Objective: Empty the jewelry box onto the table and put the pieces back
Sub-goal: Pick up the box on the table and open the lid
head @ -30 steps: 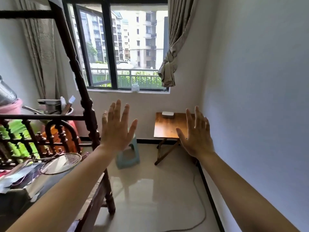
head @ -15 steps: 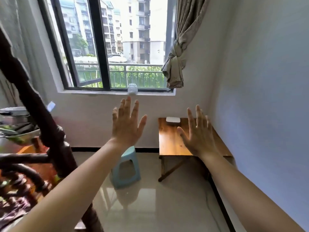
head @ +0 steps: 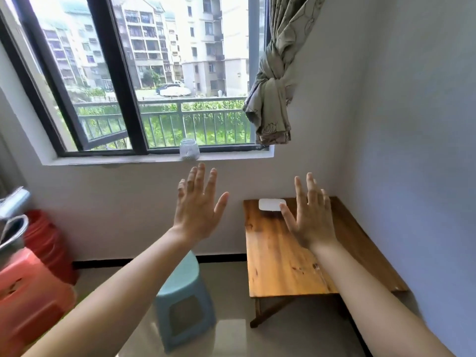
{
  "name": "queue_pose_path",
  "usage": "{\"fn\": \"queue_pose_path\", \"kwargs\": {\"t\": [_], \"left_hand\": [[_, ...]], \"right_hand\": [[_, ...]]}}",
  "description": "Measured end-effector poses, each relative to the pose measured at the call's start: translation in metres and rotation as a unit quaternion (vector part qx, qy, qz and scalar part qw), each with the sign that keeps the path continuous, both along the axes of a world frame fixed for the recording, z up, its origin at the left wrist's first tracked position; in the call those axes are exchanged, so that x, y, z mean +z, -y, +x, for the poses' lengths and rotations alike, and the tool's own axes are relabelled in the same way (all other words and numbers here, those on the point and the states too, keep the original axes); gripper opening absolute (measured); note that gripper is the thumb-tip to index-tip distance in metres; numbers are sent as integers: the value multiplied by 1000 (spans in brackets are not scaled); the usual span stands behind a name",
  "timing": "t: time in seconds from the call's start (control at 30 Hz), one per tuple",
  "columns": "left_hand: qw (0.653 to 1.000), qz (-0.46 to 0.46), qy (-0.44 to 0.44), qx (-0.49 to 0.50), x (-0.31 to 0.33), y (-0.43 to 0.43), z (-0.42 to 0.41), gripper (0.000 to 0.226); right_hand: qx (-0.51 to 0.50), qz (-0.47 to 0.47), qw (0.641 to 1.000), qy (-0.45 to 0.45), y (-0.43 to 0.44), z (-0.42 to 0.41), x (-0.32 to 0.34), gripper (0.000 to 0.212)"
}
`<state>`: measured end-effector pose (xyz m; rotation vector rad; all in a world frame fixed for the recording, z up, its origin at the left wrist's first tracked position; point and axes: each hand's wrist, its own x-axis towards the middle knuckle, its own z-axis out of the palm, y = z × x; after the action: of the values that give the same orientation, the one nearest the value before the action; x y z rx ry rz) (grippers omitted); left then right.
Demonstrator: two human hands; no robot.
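A small white jewelry box lies shut at the far end of a low wooden table against the right wall. My right hand is raised in front of the table with fingers spread, palm away from me, its thumb overlapping the box's right edge in the image. My left hand is held up the same way to the left of the table, in front of the wall under the window. Both hands hold nothing. No loose jewelry shows on the table.
A light blue plastic stool stands on the floor left of the table. Red and orange plastic stools and a metal pot sit at the left edge. A glass jar rests on the window sill. A knotted curtain hangs above the table.
The view has moved forward and right toward the table; the dark wooden bed frame has left the frame. Both hands stay raised and spread, now nearer the table and box.
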<state>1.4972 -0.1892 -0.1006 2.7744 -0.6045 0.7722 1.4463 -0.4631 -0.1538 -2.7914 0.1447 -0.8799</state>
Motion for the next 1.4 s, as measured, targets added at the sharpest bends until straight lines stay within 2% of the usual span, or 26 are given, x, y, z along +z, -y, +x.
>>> {"fn": "queue_pose_path", "kwargs": {"t": [0.2, 0.4, 0.7, 0.93, 1.13, 1.3, 1.4], "left_hand": [[1000, 15, -9, -10, 10, 53, 136, 70], [999, -3, -29, -33, -9, 101, 240, 69], [987, 12, -107, -120, -91, 203, 408, 70], [948, 102, -204, -221, -182, 298, 551, 74], [904, 153, -249, -313, -247, 361, 600, 73], [867, 207, -283, -352, -287, 386, 596, 76], [859, 226, -273, -369, -290, 381, 585, 74]], "right_hand": [[-13, 21, 1000, -14, 57, 139, 11, 76], [-33, 18, 999, -21, 102, 224, 9, 75], [-147, 10, 985, -91, 176, 322, -58, 77], [-306, 50, 938, -153, 220, 401, -124, 75], [-385, 89, 900, -184, 226, 419, -170, 71], [-437, 124, 865, -214, 209, 407, -206, 71], [-452, 141, 853, -219, 190, 395, -211, 72]]}}
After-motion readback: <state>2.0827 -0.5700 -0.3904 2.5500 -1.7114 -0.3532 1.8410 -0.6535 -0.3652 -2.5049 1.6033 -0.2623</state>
